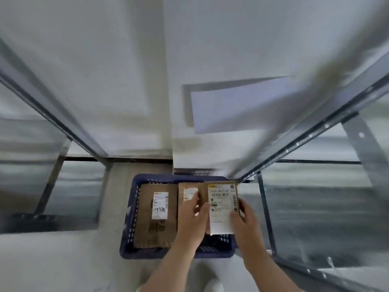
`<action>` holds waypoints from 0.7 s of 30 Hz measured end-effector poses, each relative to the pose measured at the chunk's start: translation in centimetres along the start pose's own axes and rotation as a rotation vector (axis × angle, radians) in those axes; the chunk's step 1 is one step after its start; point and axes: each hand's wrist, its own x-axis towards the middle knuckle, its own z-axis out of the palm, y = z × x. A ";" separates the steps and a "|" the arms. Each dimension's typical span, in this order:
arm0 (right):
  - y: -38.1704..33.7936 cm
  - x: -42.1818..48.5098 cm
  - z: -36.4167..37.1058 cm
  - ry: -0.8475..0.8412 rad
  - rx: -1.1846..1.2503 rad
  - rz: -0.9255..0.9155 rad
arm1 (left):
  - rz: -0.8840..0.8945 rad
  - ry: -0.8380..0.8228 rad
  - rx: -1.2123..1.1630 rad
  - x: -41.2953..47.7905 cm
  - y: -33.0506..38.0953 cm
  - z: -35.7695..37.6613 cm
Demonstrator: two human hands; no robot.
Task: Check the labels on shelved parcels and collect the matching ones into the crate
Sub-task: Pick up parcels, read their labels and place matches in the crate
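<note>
A dark blue crate point(128, 230) stands on the pale floor between two shelf racks. Inside it on the left lies a flat brown parcel point(155, 218) with a white label reading 7786. Over the crate's right half both my hands hold a brown parcel point(221, 205) bearing a large white barcode label. My left hand point(192, 222) grips its left edge with the thumb on top. My right hand point(245, 220) grips its right edge. Behind my left hand's fingers another brown parcel point(188, 191) with a small label shows.
Grey metal shelf racks point(315, 144) rise on both sides, blurred by motion. A white wall point(126, 60) with a pale rectangular sheet point(242, 106) stands ahead. A white shoe point(212, 285) shows at the bottom edge.
</note>
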 end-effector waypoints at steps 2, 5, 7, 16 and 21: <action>3.8 3.5 1.0 0.051 -0.071 0.031 | -0.034 -0.003 0.040 3.0 -3.1 1.2; 7.5 8.1 2.1 0.092 -0.154 0.074 | -0.099 0.006 0.053 7.0 -7.2 3.1; 8.4 10.0 2.5 0.101 -0.236 0.091 | -0.135 -0.010 0.076 9.3 -9.4 4.1; 14.6 19.5 5.4 0.020 -0.507 0.048 | -0.129 -0.134 0.345 19.0 -17.6 6.1; 16.9 22.1 6.5 0.019 -0.585 0.079 | -0.096 -0.152 0.526 21.8 -20.2 6.5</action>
